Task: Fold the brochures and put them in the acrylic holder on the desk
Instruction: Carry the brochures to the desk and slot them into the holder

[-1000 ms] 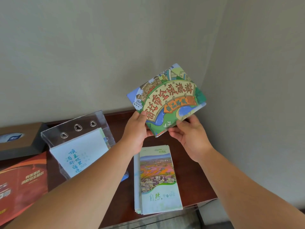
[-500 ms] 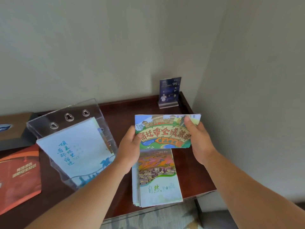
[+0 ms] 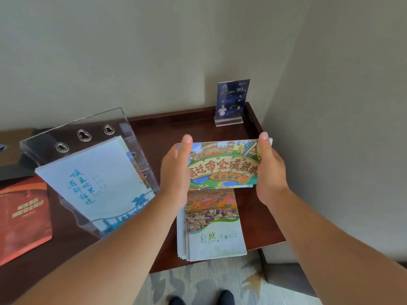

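Brochure (image 3: pixel 222 166), folded, with its cartoon town cover facing me, sits between my 2 hands just above the desk (image 3: pixel 176 126), held level over the far end of the stack (image 3: pixel 213 227) of flat brochures lying near the front edge. My left hand (image 3: pixel 176 172) clamps its left edge, thumb straight up along the front and the other fingers hidden behind the paper. My right hand (image 3: pixel 272 170) clamps the right edge the same way, thumb on the front, fingers behind. To the left, well apart from the brochure, the holder (image 3: pixel 94 126) leans back with 1 white-and-blue leaflet (image 3: pixel 94 186) already inside. A red booklet (image 3: pixel 22 216) lies flat at the far left of the desk. A small blue sign (image 3: pixel 232 99) stands upright in the back right corner against the wall.
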